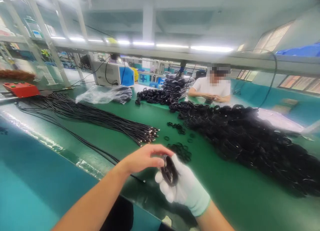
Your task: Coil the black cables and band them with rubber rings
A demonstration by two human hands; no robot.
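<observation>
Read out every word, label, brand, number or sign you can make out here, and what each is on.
None can be read in this view.
Red box with green buttons: any marking is too small and blurred to read.
Grey box-shaped machine with a blue vented panel: no legible label.
Coiled black cable in the white-gloved right hand: no legible print.

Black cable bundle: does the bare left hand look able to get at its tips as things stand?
Probably yes: the cable tips lie just beyond the left hand with nothing visible between, though that hand is at the coil in the right hand.
</observation>
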